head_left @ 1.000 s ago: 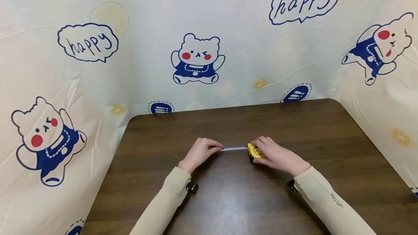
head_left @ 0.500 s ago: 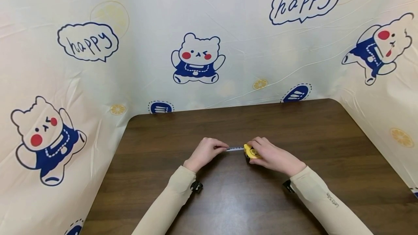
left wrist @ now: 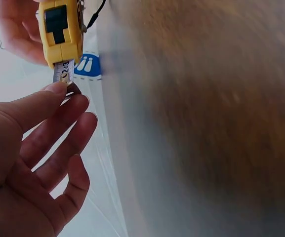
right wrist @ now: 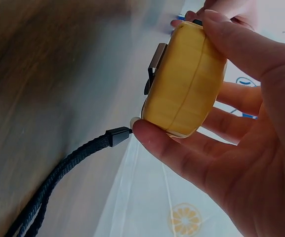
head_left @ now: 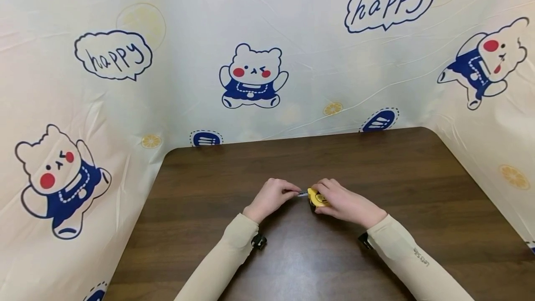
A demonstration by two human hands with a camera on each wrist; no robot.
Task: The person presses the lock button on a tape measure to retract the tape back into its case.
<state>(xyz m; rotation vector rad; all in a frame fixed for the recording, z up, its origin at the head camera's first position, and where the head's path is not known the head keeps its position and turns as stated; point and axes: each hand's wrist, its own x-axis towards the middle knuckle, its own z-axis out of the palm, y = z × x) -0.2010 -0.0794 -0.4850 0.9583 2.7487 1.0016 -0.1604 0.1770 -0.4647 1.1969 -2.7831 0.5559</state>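
Near the middle of the table, my right hand (head_left: 344,201) grips a yellow tape measure (right wrist: 184,81), with the thumb on one side and fingers on the other. A metal belt clip (right wrist: 155,64) and a dark wrist cord (right wrist: 68,165) show on it in the right wrist view. My left hand (head_left: 273,196) pinches the end hook (left wrist: 72,90) of the blade between thumb and index finger. A short piece of white printed blade (left wrist: 63,71) shows between the hook and the case mouth. The other left fingers are loosely bent, off the tape.
The dark brown wooden table (head_left: 234,166) has rounded back corners. A pale printed curtain (head_left: 309,59) with bears and lemon slices stands around its back and sides. Each wrist carries a small black camera (head_left: 259,241).
The exposed blade has grown shorter. My left hand has moved right with the hook, and my right hand has moved slightly left with the case, so both are closer together.
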